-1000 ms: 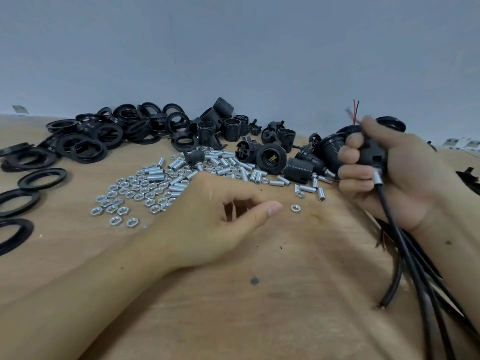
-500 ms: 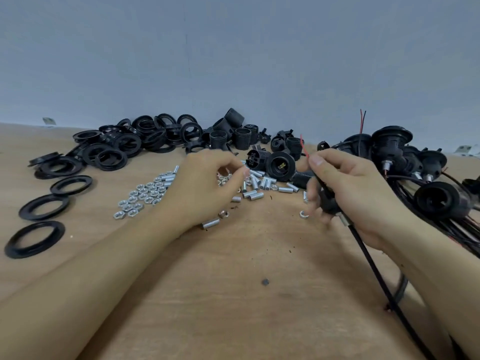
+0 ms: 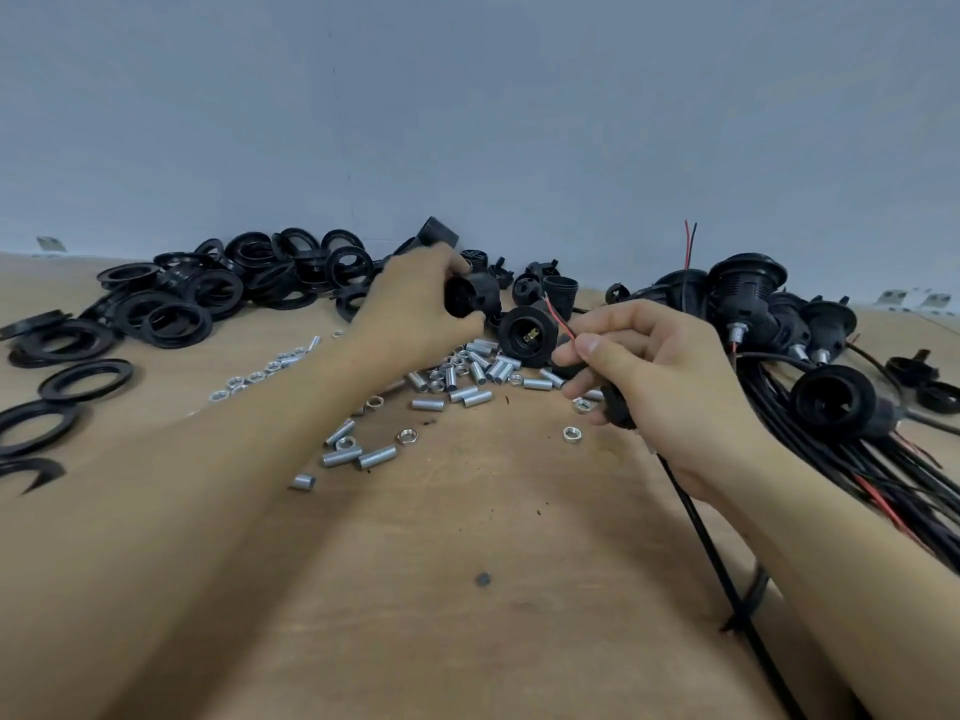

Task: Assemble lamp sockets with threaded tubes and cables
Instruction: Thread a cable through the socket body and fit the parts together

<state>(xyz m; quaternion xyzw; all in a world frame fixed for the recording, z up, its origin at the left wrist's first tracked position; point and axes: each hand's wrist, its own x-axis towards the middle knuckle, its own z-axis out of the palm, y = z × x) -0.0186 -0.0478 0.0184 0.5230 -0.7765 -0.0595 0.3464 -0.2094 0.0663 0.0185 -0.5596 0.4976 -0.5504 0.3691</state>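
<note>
While 0.5 s ago over tubes, left hand [image 3: 415,309] grip clamps socket [image 3: 470,296] | right hand [image 3: 660,376] grip still clamps cable [image 3: 696,517]

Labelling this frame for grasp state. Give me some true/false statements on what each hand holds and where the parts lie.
1. The left hand grips a black socket shell. True.
2. The right hand is empty. False: it holds a black cable with a red wire sticking out above its thumb.
3. The threaded metal tubes lie loose on the wooden table between the hands. True.
4. The black rings are piled on the right side of the table. False: they are on the left.
5. The finished sockets with cables lie in front of the left forearm. False: they are heaped at the right, beyond the right hand.
</note>
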